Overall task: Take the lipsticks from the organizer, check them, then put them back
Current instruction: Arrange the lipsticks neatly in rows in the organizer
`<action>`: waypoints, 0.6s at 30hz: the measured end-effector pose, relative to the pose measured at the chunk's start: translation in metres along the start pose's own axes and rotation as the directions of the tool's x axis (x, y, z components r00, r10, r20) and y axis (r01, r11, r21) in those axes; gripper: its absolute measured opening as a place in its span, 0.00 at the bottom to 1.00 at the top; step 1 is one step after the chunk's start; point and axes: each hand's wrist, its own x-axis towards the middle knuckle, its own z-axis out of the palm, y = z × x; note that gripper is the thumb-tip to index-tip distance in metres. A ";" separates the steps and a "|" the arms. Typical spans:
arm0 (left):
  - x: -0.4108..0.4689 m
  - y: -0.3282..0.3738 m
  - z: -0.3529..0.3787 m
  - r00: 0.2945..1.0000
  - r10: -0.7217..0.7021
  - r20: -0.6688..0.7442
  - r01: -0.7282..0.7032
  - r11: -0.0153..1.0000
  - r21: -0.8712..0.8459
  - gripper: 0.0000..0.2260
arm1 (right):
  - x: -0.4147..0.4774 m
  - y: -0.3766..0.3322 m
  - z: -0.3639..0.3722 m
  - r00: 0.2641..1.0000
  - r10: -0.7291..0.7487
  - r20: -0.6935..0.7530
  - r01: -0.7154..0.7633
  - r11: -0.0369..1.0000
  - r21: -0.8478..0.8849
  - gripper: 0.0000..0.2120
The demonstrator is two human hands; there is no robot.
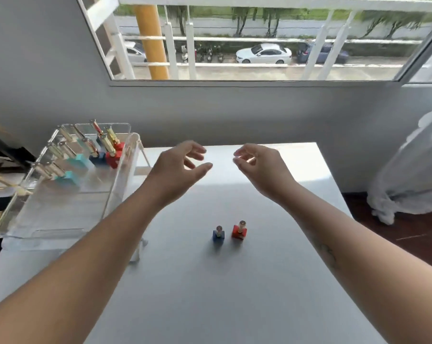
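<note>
A clear acrylic organizer (61, 214) stands at the table's left and holds several lipsticks with gold tubes and teal, blue and red bases (100, 155). Two lipsticks stand upright on the white table (234, 294): a blue-based one (218, 234) and, just right of it, a red-based one (240, 230). My left hand (177, 167) and my right hand (259, 165) hover side by side above the far half of the table, well beyond the two lipsticks. Both have loosely curled fingers and hold nothing.
A grey wall and a window with a white railing lie behind the table. A white curtain (413, 170) hangs at the right over a dark wooden floor. Dark and gold items sit left of the organizer, partly cut off.
</note>
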 end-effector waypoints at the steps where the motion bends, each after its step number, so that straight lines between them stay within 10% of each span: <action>1: -0.006 -0.005 0.012 0.999 -0.032 0.023 0.032 0.999 0.002 0.10 | -0.004 0.012 0.001 0.999 0.013 0.030 -0.012 1.000 -0.014 0.06; 12: -0.065 -0.058 0.094 0.926 -0.288 0.245 0.264 0.956 0.125 0.13 | -0.054 0.096 0.035 0.902 0.196 0.385 -0.151 0.978 -0.143 0.17; 18: -0.075 -0.073 0.112 0.922 -0.275 0.271 0.236 0.957 0.168 0.11 | -0.064 0.107 0.053 0.910 0.164 0.381 -0.143 0.986 -0.084 0.06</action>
